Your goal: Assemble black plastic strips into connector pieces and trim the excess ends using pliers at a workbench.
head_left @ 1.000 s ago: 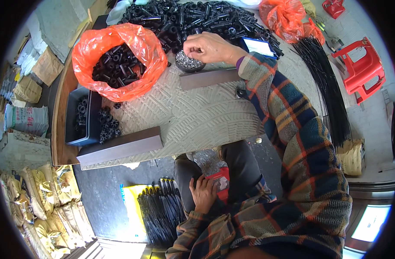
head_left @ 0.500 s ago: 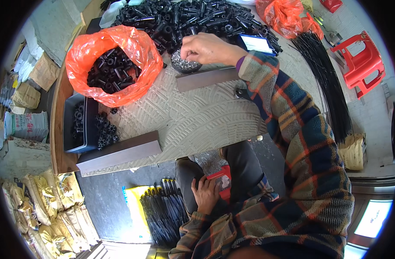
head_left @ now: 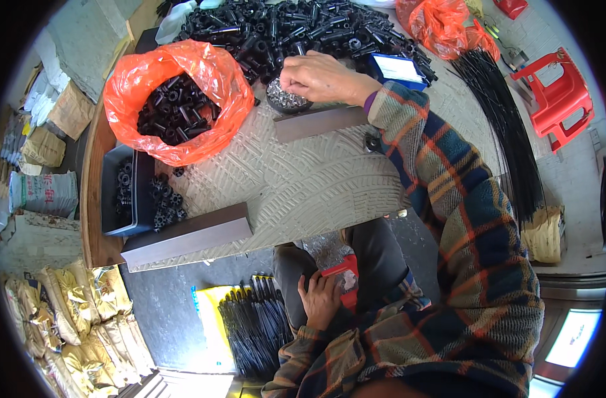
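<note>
My right hand (head_left: 323, 78) reaches across the table to a small round black bowl (head_left: 274, 106) of shiny little metal parts (head_left: 288, 97). Its fingers are bunched together and dip into the parts; whatever is between them is hidden. On my left thigh, below the table edge, my left hand (head_left: 321, 300) lies with fingers spread and holds nothing. Just in front of the bowl is a dark metal bar (head_left: 319, 123). Behind it spreads a big heap of black tubular parts (head_left: 256, 40). A red-orange plastic bag (head_left: 231, 109), left of the bowl, holds more black parts (head_left: 178, 109).
A black bin (head_left: 144, 192) and loose ring-shaped parts (head_left: 164, 202) stand at the left, behind another bar (head_left: 187, 235). A blue box (head_left: 399, 71) sits right of my hand. Long black rods (head_left: 505, 132) lie at the right, near a red stool (head_left: 558, 96). Black rods (head_left: 250, 325) lie below.
The whole view has shifted slightly to the right. My right hand is still at the bowl with its fingers bunched. The left hand stays on the thigh.
</note>
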The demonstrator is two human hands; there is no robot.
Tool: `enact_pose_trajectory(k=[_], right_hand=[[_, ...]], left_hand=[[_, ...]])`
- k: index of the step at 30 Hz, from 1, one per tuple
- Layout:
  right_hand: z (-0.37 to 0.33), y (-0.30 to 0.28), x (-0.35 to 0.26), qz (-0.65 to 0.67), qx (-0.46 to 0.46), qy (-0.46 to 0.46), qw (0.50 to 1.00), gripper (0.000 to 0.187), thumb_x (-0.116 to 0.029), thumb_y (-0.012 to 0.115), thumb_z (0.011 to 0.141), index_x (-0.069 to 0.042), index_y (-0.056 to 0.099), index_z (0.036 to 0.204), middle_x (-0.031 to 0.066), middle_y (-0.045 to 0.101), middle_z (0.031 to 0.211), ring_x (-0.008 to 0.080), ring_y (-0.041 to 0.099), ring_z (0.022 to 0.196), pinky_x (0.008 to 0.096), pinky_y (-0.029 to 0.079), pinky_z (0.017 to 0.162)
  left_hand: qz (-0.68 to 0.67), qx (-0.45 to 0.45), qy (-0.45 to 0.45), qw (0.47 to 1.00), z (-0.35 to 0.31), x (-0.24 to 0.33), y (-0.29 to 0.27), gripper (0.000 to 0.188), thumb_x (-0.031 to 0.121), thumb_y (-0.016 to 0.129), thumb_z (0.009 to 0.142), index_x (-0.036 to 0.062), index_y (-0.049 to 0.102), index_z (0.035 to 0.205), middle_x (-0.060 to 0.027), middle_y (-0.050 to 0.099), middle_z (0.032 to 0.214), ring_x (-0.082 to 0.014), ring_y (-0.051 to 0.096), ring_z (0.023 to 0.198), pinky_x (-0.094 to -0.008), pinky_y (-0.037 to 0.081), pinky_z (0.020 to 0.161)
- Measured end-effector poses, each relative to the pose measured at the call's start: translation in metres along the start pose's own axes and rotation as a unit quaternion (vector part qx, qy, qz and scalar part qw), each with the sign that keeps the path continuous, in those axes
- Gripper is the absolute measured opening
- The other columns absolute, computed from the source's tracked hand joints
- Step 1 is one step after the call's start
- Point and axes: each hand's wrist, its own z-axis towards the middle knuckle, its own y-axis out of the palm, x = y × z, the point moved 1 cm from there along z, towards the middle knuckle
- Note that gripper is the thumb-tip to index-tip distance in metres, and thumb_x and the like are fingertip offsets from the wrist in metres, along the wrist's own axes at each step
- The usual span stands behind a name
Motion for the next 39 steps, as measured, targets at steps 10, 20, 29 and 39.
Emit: enact_pose_trajectory(k=[10, 20, 29, 39], right_hand=[[-0.001, -0.003, -0.002, -0.045, -0.001, -0.026, 0.999, 0.011, -0.015, 0.055, 0.08, -0.01, 0.052, 0.071, 0.0012, 0.048, 0.073, 0.018, 0.051, 0.078, 0.0321, 0.034, 0.07], [-0.001, -0.007, -0.004, 0.001, -0.021, 0.019, 1.0, 0.006, -0.013, 0.055, 0.078, -0.01, 0.054, 0.072, 0.0017, 0.05, 0.078, 0.0191, 0.052, 0.081, 0.0345, 0.035, 0.073], [0.002, 0.0, -0.002, -0.035, -0.015, 0.005, 0.999, 0.01, -0.015, 0.056, 0.079, -0.01, 0.051, 0.073, 0.0007, 0.048, 0.075, 0.0185, 0.051, 0.076, 0.0331, 0.035, 0.073], [-0.001, -0.01, 0.005, -0.001, -0.013, 0.02, 1.0, 0.007, -0.015, 0.055, 0.08, -0.011, 0.053, 0.074, 0.0014, 0.052, 0.072, 0.0196, 0.053, 0.072, 0.0323, 0.036, 0.072]], left_hand=[[0.003, 0.003, 0.001, 1.0, -0.001, -0.003, 0.005, 0.02, 0.021, 0.06, 0.077, 0.0091, 0.063, 0.092, -0.0036, 0.061, 0.085, -0.0204, 0.05, 0.104, -0.0499, 0.022, 0.099], [0.006, -0.01, -0.002, 1.0, 0.0, 0.0, 0.001, 0.021, 0.021, 0.061, 0.076, 0.0101, 0.063, 0.093, -0.0035, 0.061, 0.087, -0.0201, 0.05, 0.104, -0.0491, 0.021, 0.099], [0.0, -0.012, -0.007, 1.0, 0.002, 0.002, 0.0, 0.022, 0.021, 0.061, 0.076, 0.0102, 0.062, 0.095, -0.0034, 0.061, 0.087, -0.0201, 0.049, 0.104, -0.0493, 0.02, 0.099], [0.006, -0.003, -0.004, 1.0, 0.004, 0.004, -0.002, 0.02, 0.022, 0.061, 0.077, 0.0095, 0.063, 0.092, -0.0038, 0.062, 0.085, -0.0203, 0.05, 0.103, -0.0497, 0.022, 0.098]])
